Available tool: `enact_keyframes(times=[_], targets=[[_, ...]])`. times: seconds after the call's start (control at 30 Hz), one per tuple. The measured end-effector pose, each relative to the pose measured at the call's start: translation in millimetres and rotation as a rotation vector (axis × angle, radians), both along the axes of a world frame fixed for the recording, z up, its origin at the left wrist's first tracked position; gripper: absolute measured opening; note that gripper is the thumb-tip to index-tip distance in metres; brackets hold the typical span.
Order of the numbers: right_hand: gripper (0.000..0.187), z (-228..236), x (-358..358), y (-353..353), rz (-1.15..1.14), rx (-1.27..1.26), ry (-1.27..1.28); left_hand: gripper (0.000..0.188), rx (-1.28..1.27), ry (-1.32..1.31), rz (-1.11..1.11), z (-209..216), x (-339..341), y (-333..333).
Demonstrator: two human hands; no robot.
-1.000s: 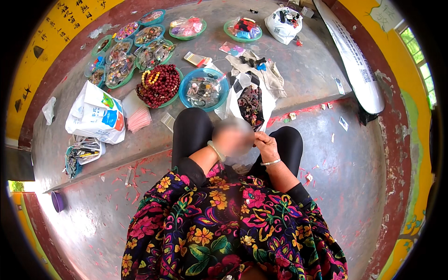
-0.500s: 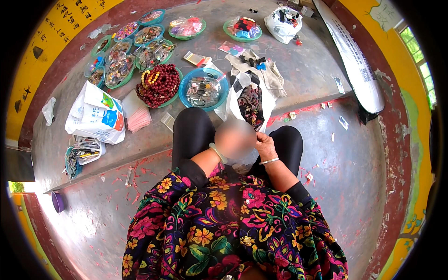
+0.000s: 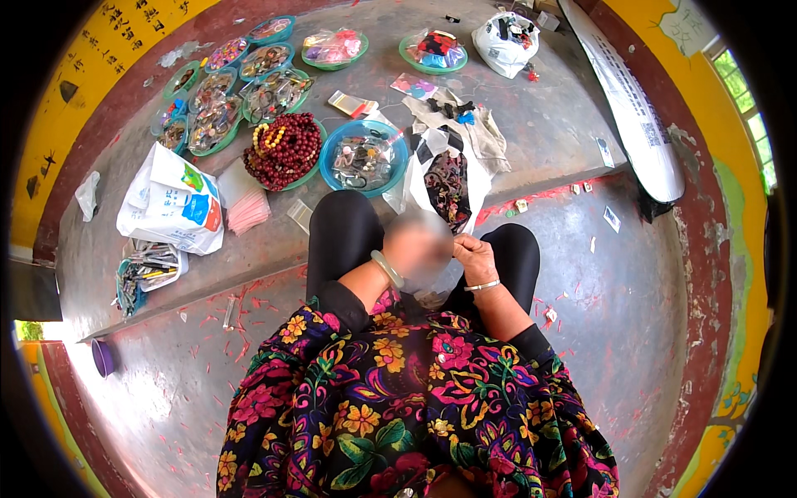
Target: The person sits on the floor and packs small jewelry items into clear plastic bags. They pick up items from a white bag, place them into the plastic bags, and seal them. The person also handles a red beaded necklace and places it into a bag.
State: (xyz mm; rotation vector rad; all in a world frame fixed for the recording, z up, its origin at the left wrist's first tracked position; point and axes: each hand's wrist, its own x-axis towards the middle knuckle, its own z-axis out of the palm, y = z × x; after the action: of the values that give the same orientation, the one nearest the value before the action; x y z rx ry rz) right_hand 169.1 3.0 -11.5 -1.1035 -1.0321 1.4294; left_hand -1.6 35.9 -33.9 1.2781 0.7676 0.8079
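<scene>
My two hands meet above my lap, between my black-clad knees. A blurred patch covers most of my left hand [image 3: 405, 251], so its fingers and anything in them are hidden; a pale green bangle [image 3: 387, 270] circles that wrist. My right hand [image 3: 476, 261], with a silver bangle [image 3: 482, 285], is closed in a pinch at the patch's right edge. What it pinches is too small or hidden to make out. Just beyond the hands stands an open white plastic bag [image 3: 473, 189] holding dark flowered cloth [image 3: 447, 189]. A clear plastic piece [image 3: 430, 297] shows below the hands.
On the raised ledge sit a blue basin [image 3: 330, 176] of small bagged parts, dark red bead strings [image 3: 286, 162], and several more filled basins. A printed white bag [image 3: 162, 203] and a container of tools [image 3: 158, 267] lie left. A long white board [image 3: 639, 124] leans right.
My left wrist has turned slightly, showing more of the green bangle. My right hand has shifted very slightly, still pinched. The things around have stayed put.
</scene>
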Motion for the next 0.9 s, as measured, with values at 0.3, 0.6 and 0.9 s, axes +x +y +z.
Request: enact_keyframes(times=[0.3,0.6,0.9], targets=[[0.003,14,6,2,0.025,-0.101,0.016,0.018,0.019,0.047,-0.038,2,-2,1],[0.003,6,6,1,0.024,-0.088,-0.005,0.019,0.104,0.112,-0.019,17,0,-1],[0.003,10,1,-3,0.055,-0.063,0.069,0.015,-0.367,-0.074,0.029,38,-3,-5]])
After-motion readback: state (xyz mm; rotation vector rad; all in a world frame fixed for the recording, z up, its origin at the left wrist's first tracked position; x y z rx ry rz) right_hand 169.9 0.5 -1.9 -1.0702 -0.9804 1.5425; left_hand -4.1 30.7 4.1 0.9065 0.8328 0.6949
